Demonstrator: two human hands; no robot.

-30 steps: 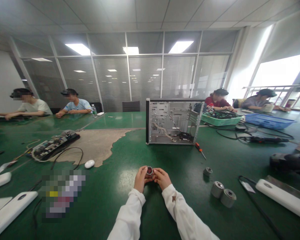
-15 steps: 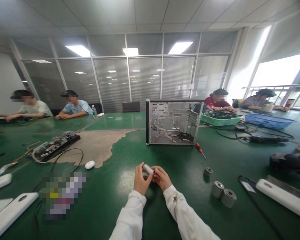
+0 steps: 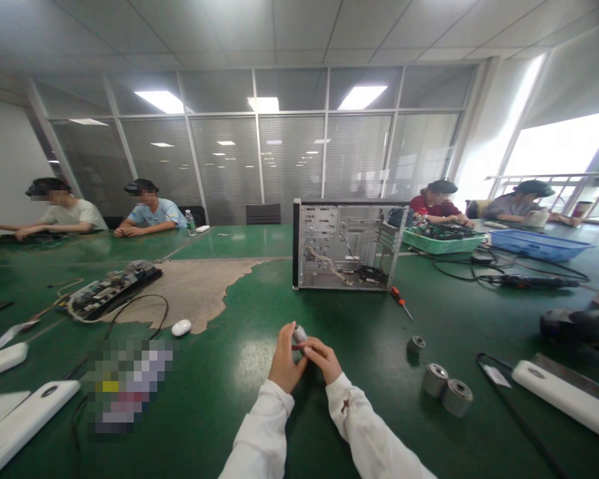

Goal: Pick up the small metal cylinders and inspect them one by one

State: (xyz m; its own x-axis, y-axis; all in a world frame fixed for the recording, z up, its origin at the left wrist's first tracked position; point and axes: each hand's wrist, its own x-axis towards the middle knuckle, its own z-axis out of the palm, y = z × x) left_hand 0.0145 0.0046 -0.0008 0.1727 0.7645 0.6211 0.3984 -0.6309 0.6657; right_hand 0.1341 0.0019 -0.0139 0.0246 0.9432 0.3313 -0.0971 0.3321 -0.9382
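Note:
A small silvery metal cylinder is held above the green table, just in front of me. My left hand is closed around its left side, thumb and fingers gripping it. Closed at the lower right end of the cylinder, my right hand has its fingertips against it, and they partly cover it. To the right of my hands, a small metal roller lies on the table. Nearer to me sit two larger metal rollers, one beside the other.
An opened computer case stands ahead, with an orange-handled screwdriver by its corner. A white mouse and a circuit assembly lie left. Green and blue baskets are at back right. Several people sit across the table.
The cylinder has been tipped more upright between my hands. My right fingers have shifted over its lower end, and my left hand has moved slightly right.

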